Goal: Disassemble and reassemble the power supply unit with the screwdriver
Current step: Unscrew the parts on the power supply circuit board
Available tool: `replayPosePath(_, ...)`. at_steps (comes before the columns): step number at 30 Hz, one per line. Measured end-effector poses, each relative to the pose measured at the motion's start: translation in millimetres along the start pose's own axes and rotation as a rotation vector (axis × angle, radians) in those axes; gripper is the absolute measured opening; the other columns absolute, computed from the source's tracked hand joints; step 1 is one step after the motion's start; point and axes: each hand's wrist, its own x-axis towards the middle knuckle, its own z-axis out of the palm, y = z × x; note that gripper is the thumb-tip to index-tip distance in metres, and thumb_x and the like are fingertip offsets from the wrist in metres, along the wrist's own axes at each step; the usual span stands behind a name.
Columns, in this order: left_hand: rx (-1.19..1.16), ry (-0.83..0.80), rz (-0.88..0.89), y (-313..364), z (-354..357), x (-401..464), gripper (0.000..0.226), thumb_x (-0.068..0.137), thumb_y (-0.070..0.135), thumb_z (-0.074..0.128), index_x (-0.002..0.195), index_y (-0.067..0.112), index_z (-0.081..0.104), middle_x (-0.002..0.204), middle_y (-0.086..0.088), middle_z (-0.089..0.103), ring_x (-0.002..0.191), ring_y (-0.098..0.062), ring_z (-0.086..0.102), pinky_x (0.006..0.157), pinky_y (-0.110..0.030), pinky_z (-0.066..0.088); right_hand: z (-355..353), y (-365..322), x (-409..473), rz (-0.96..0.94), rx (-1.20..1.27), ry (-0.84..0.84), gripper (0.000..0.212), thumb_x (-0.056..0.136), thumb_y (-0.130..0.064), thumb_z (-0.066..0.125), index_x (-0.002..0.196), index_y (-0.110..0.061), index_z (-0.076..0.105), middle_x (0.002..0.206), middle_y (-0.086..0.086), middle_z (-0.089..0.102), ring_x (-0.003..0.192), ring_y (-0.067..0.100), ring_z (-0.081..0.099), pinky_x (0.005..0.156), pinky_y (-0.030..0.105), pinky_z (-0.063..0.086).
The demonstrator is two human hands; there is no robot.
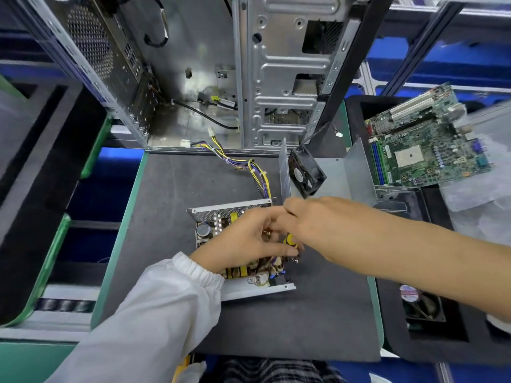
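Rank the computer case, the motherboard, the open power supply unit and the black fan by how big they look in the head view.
1. computer case, by far the largest
2. motherboard
3. power supply unit, partly hidden by hands, so close to the motherboard and unsure
4. black fan, smallest

No text can be read — the fan (pixel 305 172) label is blurred.

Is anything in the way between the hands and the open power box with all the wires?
Nothing visible blocks them. Both the left hand and the right hand are already over the open power supply unit, with the yellow-handled screwdriver between them. The fan and metal cover sit behind, out of the way.
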Motion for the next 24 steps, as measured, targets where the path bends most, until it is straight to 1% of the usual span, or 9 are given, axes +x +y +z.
replayPosePath(3, 0.018, -0.022, -0.008, -1, 1, 1, 0.04, 0.079, 0.01, 0.081, 0.085, 0.046, 0.064, 0.072, 0.014, 0.062, 0.068, -0.021, 0.042, 0.062, -0.032, 0.035, 0, -6, -2, 0.086, -0.121, 0.03, 0.026, 0.099, -0.032, 0.043, 0.104, -0.011, 0.056, 0.076, 0.002, 0.052, 0.074, 0.028, 0.063, 0.042, 0.027, 0.012)
replayPosePath(6, 0.091, 0.037, -0.016, -3, 9, 2, 0.03, 0.073, 0.012, 0.085, 0.076, 0.034, 0.064, 0.069, -0.005, 0.061, 0.07, -0.009, 0.045, 0.063, -0.032, 0.039, 0, -10, -6, 0.164, -0.162, 0.193, 0.045, 0.077, -0.052, 0.063, 0.052, -0.015, 0.061, 0.041, 0.002, 0.053, 0.033, 0.02, 0.052, 0.044, 0.018, 0.009)
replayPosePath(10, 0.16, 0.052, -0.015, -1, 9, 2, 0.025, 0.079, 0.012, 0.081, 0.067, 0.022, 0.062, 0.058, 0.003, 0.048, 0.059, -0.005, 0.036, 0.054, -0.025, 0.031, -2, -6, -16, 0.067, 0.042, 0.062, 0.031, 0.087, -0.032, 0.061, 0.11, -0.02, 0.044, 0.099, -0.002, 0.044, 0.073, 0.022, 0.057, 0.041, 0.025, 0.012)
replayPosePath(12, 0.161, 0.027, -0.011, 0, 3, 0, 0.035, 0.081, 0.011, 0.08, 0.063, 0.032, 0.059, 0.059, 0.011, 0.043, 0.058, -0.007, 0.034, 0.054, -0.026, 0.029, -7, 0, -18, -0.003, 0.044, 0.055, 0.048, 0.079, -0.005, 0.053, 0.119, -0.021, 0.033, 0.099, -0.002, 0.027, 0.081, 0.021, 0.045, 0.048, 0.026, 0.02)
replayPosePath(14, 0.168, -0.016, 0.009, 3, 1, -1, 0.043, 0.082, 0.007, 0.077, 0.065, 0.044, 0.062, 0.06, 0.013, 0.047, 0.057, -0.002, 0.035, 0.056, -0.022, 0.03, -9, -5, -16, -0.004, -0.036, 0.005, 0.04, 0.081, -0.005, 0.054, 0.117, -0.016, 0.043, 0.091, 0.0, 0.026, 0.073, 0.02, 0.043, 0.049, 0.028, 0.024)
replayPosePath(16, 0.141, -0.014, 0.033, 5, 4, -2, 0.054, 0.079, 0.003, 0.078, 0.068, 0.053, 0.06, 0.061, 0.017, 0.05, 0.058, 0.003, 0.039, 0.057, -0.013, 0.031, -8, -12, -15, 0.031, -0.199, 0.031, 0.023, 0.071, -0.029, 0.078, 0.085, -0.017, 0.065, 0.071, -0.002, 0.047, 0.049, 0.016, 0.049, 0.041, 0.024, 0.016)
replayPosePath(19, 0.087, 0.039, 0.041, 1, 11, -3, 0.05, 0.074, 0.006, 0.08, 0.069, 0.051, 0.062, 0.064, 0.018, 0.055, 0.065, 0.003, 0.045, 0.063, -0.015, 0.038, -6, -16, -13, 0.101, -0.244, 0.041, 0.04, 0.047, -0.053, 0.087, 0.049, -0.024, 0.06, 0.036, -0.006, 0.045, 0.029, 0.013, 0.046, 0.045, 0.019, 0.001)
replayPosePath(22, 0.067, 0.059, 0.06, -1, 11, -5, 0.04, 0.077, 0.003, 0.079, 0.076, 0.041, 0.068, 0.071, 0.009, 0.062, 0.067, -0.015, 0.052, 0.069, -0.029, 0.048, -11, -17, -17, 0.097, -0.095, -0.039, 0.041, 0.079, -0.048, 0.068, 0.103, -0.019, 0.053, 0.057, -0.004, 0.042, 0.042, 0.017, 0.045, 0.042, 0.022, 0.012)
replayPosePath(24, 0.078, 0.037, 0.065, -1, 7, -6, 0.026, 0.078, 0.003, 0.08, 0.082, 0.027, 0.071, 0.08, -0.017, 0.061, 0.076, -0.035, 0.055, 0.075, -0.051, 0.048, -5, -9, -20, 0.082, -0.041, -0.001, 0.054, 0.08, -0.007, 0.05, 0.127, -0.023, 0.031, 0.067, -0.003, 0.024, 0.049, 0.015, 0.027, 0.043, 0.028, 0.01)
